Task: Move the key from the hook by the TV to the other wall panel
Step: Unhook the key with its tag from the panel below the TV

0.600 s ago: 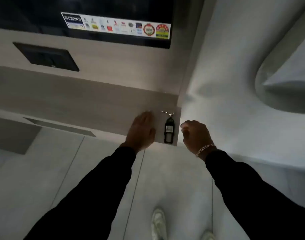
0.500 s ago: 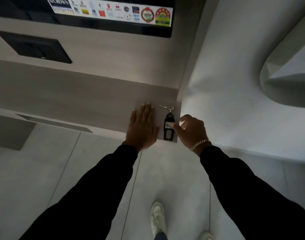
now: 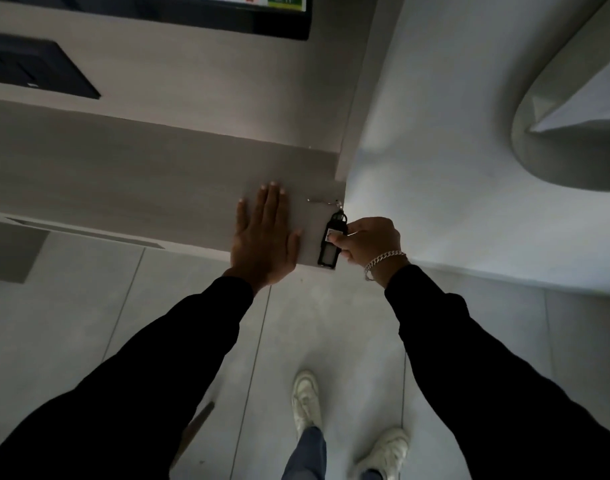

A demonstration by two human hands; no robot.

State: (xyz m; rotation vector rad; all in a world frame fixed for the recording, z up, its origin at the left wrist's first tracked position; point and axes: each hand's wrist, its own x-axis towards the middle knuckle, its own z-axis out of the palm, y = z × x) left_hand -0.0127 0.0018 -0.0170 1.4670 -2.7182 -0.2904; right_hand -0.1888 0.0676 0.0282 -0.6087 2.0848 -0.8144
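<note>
A black key tag (image 3: 329, 249) hangs by its ring from a thin metal hook (image 3: 322, 201) at the right end of the grey wood wall panel (image 3: 141, 181), below the TV (image 3: 248, 13). My right hand (image 3: 369, 242), a chain bracelet on its wrist, pinches the tag's upper part between thumb and fingers. My left hand (image 3: 263, 237) lies flat and open against the panel just left of the tag, fingers pointing up. The key itself is not discernible behind the tag.
A black switch plate (image 3: 37, 69) sits on the panel at the upper left. A white wall (image 3: 452, 168) meets the panel at the right, with a curved recess (image 3: 573, 126) in it. Grey floor tiles (image 3: 71, 323) and my white shoes (image 3: 305, 400) are below.
My right hand has moved left from beside the tag and closed its fingers on it. My left hand has spread flat on the panel. The camera has come closer to the wall.
</note>
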